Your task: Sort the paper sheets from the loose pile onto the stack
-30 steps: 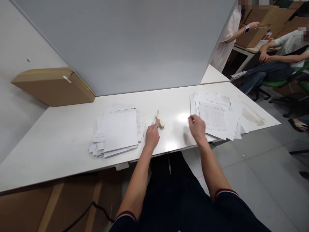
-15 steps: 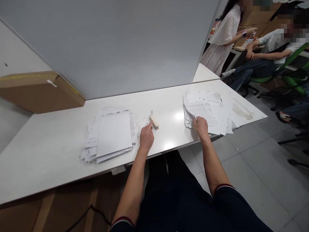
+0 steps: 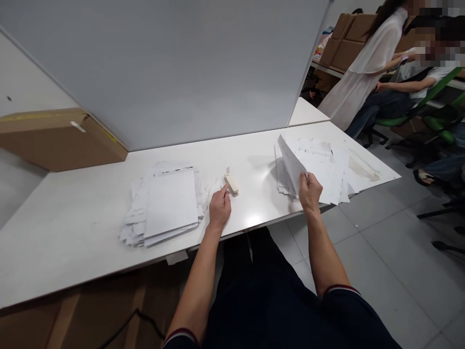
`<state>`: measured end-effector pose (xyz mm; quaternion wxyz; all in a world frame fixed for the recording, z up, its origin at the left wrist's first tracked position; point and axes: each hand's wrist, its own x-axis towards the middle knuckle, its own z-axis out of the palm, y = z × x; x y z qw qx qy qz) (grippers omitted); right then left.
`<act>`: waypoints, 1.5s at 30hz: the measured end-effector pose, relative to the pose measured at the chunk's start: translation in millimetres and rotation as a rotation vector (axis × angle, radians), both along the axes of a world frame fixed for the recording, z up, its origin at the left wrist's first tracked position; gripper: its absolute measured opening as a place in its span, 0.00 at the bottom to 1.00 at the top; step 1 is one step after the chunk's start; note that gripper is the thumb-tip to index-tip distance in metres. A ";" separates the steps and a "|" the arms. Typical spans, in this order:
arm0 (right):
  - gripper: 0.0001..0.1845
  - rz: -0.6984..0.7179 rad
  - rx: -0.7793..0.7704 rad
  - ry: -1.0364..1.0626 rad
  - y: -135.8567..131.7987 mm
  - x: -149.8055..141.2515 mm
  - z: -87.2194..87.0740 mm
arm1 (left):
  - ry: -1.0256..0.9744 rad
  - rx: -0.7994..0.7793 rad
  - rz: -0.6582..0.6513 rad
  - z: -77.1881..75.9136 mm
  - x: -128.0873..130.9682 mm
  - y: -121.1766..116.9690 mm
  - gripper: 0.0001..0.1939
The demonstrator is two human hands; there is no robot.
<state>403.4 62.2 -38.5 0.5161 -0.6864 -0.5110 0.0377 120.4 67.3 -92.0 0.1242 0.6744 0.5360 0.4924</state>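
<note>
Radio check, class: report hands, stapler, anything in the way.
Left hand touching stapler. Right hand gripping raised paper at the right-side pile. Raised paper partly hides that pile.

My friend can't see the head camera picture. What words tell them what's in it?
A person's right hand holds up some paper at the right-hand pile, while the left hand has one finger at a cream stapler. Another paper stack lies left on the white table.
</note>
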 end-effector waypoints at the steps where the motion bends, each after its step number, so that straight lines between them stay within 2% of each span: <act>1: 0.17 0.044 0.031 0.101 -3.2 -4.3 5.7 | -0.085 -0.036 -0.003 4.0 2.2 -2.9 0.18; 2: 0.17 0.094 0.055 0.212 -6.1 -9.3 10.7 | -0.180 -0.105 -0.014 8.5 5.1 -6.2 0.18; 4: 0.16 0.214 0.080 0.441 -11.7 -21.1 17.9 | -0.394 -0.337 -0.080 17.8 13.0 -13.6 0.20; 6: 0.14 0.336 0.089 0.642 -17.7 -34.4 20.2 | -0.623 -0.640 -0.227 25.3 21.9 -20.3 0.25; 8: 0.15 0.439 0.083 0.795 -25.1 -47.1 17.0 | -0.877 -0.863 -0.377 29.9 29.1 -24.9 0.28; 10: 0.15 0.502 0.059 0.888 -33.9 -57.0 8.2 | -1.140 -0.919 -0.443 31.7 32.1 -26.9 0.28; 12: 0.14 0.528 0.001 0.925 -43.1 -62.6 -4.9 | -1.343 -0.873 -0.453 31.9 30.3 -26.5 0.26; 15: 0.13 0.545 -0.103 0.911 -54.8 -64.3 -25.2 | -1.464 -0.775 -0.426 30.2 23.2 -23.9 0.21; 17: 0.12 0.562 -0.149 0.882 -60.0 -62.9 -33.4 | -1.441 -0.685 -0.350 28.3 19.4 -22.4 0.16; 19: 0.11 0.613 -0.197 0.844 -63.1 -60.3 -34.1 | -1.383 -0.607 -0.283 26.5 17.1 -22.0 0.14; 23: 0.12 0.782 -0.395 0.728 -63.9 -53.4 -17.8 | -1.276 -0.481 -0.259 25.0 12.7 -24.5 0.14; 25: 0.14 0.822 -0.444 0.693 -61.6 -51.0 -8.7 | -1.182 -0.430 -0.267 25.1 9.0 -27.4 0.15; 30: 0.11 0.750 -0.328 0.773 -49.3 -55.7 -1.8 | -0.875 -0.423 -0.308 30.4 1.0 -36.6 0.30; 32: 0.09 0.717 -0.256 0.769 -44.1 -60.7 -0.9 | -0.787 -0.388 -0.307 37.1 -0.4 -38.9 0.31; 34: 0.09 0.690 -0.187 0.754 -39.9 -66.4 2.2 | -0.729 -0.281 -0.258 45.9 -1.6 -39.9 0.27; 38: 0.08 0.658 -0.111 0.751 -35.0 -77.6 9.3 | -0.650 -0.050 0.031 60.9 -4.2 -40.1 0.17; 40: 0.08 0.654 -0.102 0.764 -33.8 -82.9 8.6 | -0.624 0.016 0.127 63.5 -4.4 -40.6 0.14; 45: 0.08 0.647 -0.092 0.862 -30.7 -93.0 -3.5 | -0.612 0.075 0.174 60.0 -1.9 -43.2 0.10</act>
